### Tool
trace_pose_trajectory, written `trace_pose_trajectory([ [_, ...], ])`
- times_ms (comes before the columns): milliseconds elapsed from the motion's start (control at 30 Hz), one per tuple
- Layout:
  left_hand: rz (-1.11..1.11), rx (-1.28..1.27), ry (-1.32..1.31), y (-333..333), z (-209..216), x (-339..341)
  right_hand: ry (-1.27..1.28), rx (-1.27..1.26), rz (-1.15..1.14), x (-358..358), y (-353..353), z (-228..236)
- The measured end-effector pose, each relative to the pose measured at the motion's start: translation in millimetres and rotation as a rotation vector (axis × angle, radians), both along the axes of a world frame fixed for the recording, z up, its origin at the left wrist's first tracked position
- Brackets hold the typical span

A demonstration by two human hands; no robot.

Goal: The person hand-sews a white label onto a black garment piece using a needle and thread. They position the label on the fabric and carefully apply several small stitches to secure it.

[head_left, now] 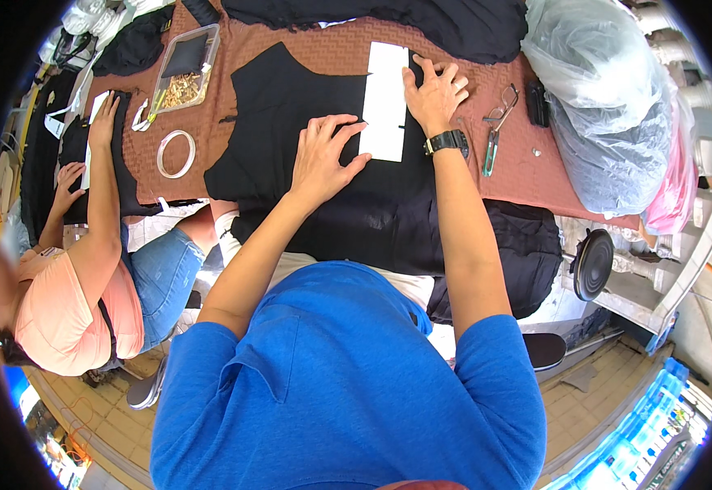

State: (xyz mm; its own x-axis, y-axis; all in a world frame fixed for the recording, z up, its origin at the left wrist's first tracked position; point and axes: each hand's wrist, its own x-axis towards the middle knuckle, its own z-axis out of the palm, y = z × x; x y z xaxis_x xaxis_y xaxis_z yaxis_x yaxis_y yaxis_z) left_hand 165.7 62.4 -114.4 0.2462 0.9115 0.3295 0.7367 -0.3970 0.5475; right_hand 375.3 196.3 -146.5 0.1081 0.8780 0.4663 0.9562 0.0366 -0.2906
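A black garment piece (287, 106) lies flat before me, its lower part hanging over the table's near edge. On its right side rests a white rectangular card pattern (386, 98) with small notches in its edges. My left hand (323, 159) is spread on the black cloth, its fingertips at the card's left edge and lower left corner. My right hand (435, 94), below a dark wristwatch (447, 143), has its fingers spread at the card's upper right edge, pressing down on the cloth. Neither hand grasps anything.
Right of me lie thread snips (491, 151), eyeglasses (501, 106) and a large clear plastic bag (605, 98). To the left are a plastic box (184, 73) of small brass-coloured pieces and a white ring (176, 154). A co-worker (86, 286) handles a white strip on black cloth at left.
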Motion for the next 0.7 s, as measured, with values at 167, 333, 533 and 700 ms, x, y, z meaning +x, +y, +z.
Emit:
trace_pose_trajectory([
  [167,0.002,0.018,-0.003,0.1,0.4,-0.3,0.0,0.0,-0.005,-1.7,-0.2,0.7],
  [333,0.008,0.022,-0.002,-0.2,2.3,1.2,-0.009,-0.007,-0.012,-1.7,0.4,0.6],
  [533,0.013,0.024,-0.01,-0.4,1.4,1.1,-0.019,-0.011,-0.009,-2.2,0.1,0.8],
  [700,0.015,0.026,-0.012,-0.3,0.0,1.3,-0.024,0.002,-0.002,-1.1,1.0,0.0],
])
